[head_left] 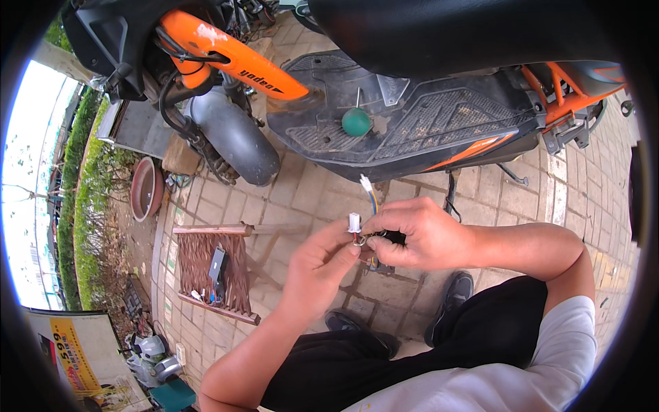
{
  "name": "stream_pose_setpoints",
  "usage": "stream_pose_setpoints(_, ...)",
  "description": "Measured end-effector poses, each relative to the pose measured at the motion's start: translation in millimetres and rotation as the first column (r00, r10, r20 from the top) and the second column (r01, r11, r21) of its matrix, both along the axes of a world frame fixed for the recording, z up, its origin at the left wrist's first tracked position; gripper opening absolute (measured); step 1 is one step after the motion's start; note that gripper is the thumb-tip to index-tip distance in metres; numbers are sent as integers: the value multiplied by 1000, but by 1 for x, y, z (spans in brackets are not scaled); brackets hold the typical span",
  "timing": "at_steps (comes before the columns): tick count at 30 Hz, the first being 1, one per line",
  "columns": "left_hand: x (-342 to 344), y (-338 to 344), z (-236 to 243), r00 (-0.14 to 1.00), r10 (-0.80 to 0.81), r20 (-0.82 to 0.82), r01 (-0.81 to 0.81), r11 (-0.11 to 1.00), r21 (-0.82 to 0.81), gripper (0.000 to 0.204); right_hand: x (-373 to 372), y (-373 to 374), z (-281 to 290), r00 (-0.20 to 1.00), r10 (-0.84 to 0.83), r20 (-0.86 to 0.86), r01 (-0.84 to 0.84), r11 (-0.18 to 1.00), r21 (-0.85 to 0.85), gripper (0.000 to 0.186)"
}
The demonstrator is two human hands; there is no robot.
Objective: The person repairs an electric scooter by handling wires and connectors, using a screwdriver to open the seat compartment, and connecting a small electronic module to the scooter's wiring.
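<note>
At six o'clock from the footboard point(427, 130), has wires point(373, 199) clamped in left-hand grip point(320, 258) and right-hand grip point(421, 235), with white connectors point(354, 222) toward twelve o'clock unjoined, wiring presumably unfinished.

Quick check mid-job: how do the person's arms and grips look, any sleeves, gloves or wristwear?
The left grip and right grip are ungloved hands. The left forearm and right forearm are bare, without watch or bracelet. The right sleeve is short and whitish; any left sleeve is out of view.

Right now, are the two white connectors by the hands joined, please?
Apart: a gap separates the lower connector from the upper connector.
</note>
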State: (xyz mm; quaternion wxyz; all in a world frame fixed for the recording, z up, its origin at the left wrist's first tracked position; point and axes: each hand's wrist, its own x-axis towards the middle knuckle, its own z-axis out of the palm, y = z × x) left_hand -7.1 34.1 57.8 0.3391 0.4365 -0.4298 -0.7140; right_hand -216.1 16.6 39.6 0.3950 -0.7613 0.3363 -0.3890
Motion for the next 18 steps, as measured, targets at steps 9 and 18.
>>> stream_pose_setpoints(9,10,-9,-9,989,104,-104,-87,984,156,23,-5,1,4,938,-151,312,-58,819,571,17)
stream_pose_setpoints(18,5,-10,-4,986,91,-142,-63,980,191,26,-9,-18,-21,992,-95,87,80,984,162,21)
